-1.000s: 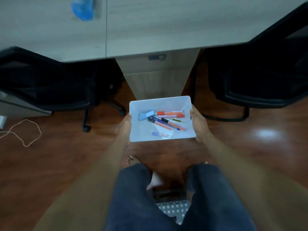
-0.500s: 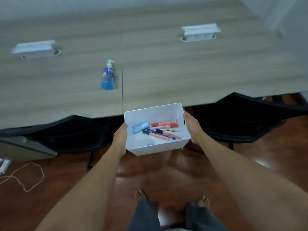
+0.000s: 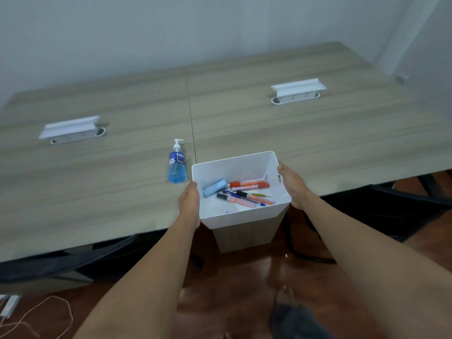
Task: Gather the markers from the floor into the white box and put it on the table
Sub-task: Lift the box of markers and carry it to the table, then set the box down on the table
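I hold the white box (image 3: 244, 220) in the air at the front edge of the wooden table (image 3: 318, 148), its far half over the tabletop. My left hand (image 3: 189, 204) grips its left wall and my right hand (image 3: 292, 185) grips its right wall. Inside lie several markers (image 3: 249, 185), orange and dark-capped, together with a light blue eraser (image 3: 215, 187). Whether the box's base touches the table cannot be seen.
A blue pump bottle (image 3: 176, 165) stands on the table just left of the box. Two white socket covers (image 3: 71, 129) (image 3: 297, 90) sit farther back. Black chairs (image 3: 391, 211) are tucked under the table, a cabinet (image 3: 247, 234) stands below the box, and a cable (image 3: 36, 316) lies on the wooden floor.
I have risen from a crouch and lifted the box from near the floor up to table height, moving it forward over the table's front edge. Both hands kept their grip.
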Motion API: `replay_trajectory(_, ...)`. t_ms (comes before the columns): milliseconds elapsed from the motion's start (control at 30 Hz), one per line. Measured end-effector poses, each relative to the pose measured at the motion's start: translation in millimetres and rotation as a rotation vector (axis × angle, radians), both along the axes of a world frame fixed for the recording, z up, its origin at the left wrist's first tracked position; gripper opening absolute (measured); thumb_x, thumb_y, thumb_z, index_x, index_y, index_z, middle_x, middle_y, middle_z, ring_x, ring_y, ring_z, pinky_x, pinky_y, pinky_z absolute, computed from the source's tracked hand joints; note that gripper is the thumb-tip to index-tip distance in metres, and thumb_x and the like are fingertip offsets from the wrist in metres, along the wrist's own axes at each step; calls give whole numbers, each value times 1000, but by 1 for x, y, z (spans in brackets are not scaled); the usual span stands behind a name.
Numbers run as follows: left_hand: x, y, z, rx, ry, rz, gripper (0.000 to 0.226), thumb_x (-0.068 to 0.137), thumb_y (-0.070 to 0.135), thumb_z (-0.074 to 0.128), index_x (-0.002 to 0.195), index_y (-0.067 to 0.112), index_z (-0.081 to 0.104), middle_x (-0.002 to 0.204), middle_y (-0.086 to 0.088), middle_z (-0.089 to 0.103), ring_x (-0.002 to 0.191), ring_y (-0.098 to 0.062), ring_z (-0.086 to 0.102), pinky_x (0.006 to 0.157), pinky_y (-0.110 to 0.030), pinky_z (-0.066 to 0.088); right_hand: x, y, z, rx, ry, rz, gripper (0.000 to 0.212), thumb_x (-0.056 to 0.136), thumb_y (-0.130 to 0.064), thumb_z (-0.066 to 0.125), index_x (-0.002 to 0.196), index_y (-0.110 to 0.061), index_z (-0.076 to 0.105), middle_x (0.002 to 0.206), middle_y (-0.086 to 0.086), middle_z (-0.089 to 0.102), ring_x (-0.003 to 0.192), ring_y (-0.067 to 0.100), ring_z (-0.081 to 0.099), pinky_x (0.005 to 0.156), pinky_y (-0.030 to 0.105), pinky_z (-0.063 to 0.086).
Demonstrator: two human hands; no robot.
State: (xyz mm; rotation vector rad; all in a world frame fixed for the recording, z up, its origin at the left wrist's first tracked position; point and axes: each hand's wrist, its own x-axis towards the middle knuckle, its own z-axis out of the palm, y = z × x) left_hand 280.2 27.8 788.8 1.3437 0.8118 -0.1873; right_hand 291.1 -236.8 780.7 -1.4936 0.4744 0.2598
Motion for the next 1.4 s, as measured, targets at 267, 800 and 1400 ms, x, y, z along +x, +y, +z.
replay_trajectory(267,101,-9,-14,21,35,70,30,95,39,52,118,20,55,106,-7,65,85,-21,62,68,-31,49,110,-6,-12,36,2,33,37,105,-31,34,131,-39,58,110,-11,70,90,9,70,76,31,58)
replay_trajectory(800,254,-30,-37,170,59,48,21,94,39,51,95,22,61,105,-4,64,100,-26,61,95,-42,51,261,-29,-42,-135,-42,120,40,104,-29,29,135,-36,54,133,-4,63,121,19,60,106,41,47)
replay_trajectory(1400,248,19,-14,1205,-109,-503,52,101,42,37,149,22,38,155,-14,32,145,-31,30,115,-48,28,286,21,-15,-1316,-356,528,65,101,-53,24,157,-21,18,163,11,18,151,34,15,120,49,13)
